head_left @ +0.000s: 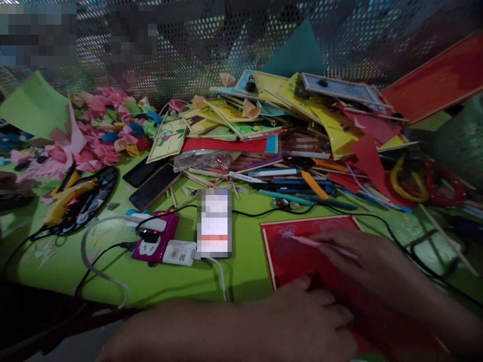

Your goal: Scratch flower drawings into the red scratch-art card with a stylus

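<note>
A red card [309, 266] edged with thin pale sticks lies on the green table at the lower right. Light outline drawings [285, 244] of small figures show near its top edge. My right hand [362, 256] is closed round a slim pink pen [307, 242], whose tip meets or nearly meets the left drawing. Across the lower part of the card rests my left hand [313, 311], fingers loosely bent and apart, palm down, with nothing visible in it. Both forearms and hands hide much of the card.
A lit phone [214, 226] and a purple power strip [171, 229] with cables stand left of the card. Behind are pens [279, 172], a pile of framed cards [234, 118] and yellow-handled scissors [405, 181]. Further left lie a yellow glue gun [68, 201] and pink paper flowers [101, 118].
</note>
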`<state>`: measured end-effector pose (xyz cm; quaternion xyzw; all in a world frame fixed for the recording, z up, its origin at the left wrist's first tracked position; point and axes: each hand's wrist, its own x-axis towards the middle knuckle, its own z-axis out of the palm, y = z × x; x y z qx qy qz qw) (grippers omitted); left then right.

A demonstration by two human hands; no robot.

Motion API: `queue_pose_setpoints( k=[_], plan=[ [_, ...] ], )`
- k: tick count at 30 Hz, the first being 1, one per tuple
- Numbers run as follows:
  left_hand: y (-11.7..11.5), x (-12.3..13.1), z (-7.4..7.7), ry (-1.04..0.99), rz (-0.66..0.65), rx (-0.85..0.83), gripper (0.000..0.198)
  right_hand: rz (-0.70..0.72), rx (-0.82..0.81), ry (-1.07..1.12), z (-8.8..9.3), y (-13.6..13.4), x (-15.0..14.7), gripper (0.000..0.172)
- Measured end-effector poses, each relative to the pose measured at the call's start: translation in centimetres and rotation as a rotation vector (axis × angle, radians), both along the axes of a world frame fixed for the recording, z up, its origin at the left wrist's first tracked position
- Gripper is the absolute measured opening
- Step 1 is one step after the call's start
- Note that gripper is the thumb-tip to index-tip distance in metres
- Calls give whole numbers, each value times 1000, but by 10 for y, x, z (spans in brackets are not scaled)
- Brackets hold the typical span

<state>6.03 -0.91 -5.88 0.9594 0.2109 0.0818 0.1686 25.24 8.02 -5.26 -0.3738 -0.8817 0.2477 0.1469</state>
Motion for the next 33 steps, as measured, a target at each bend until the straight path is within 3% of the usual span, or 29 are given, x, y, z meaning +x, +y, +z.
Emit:
queue_pose_setpoints(
  k=[11, 33],
  plan=[
    [-4, 0, -6, -33, 15, 34, 42, 0, 3, -22, 1, 1, 3, 29],
    [0, -1, 1, -17, 10, 12, 40, -5, 22, -12, -3, 3, 5, 27]
  ],
)
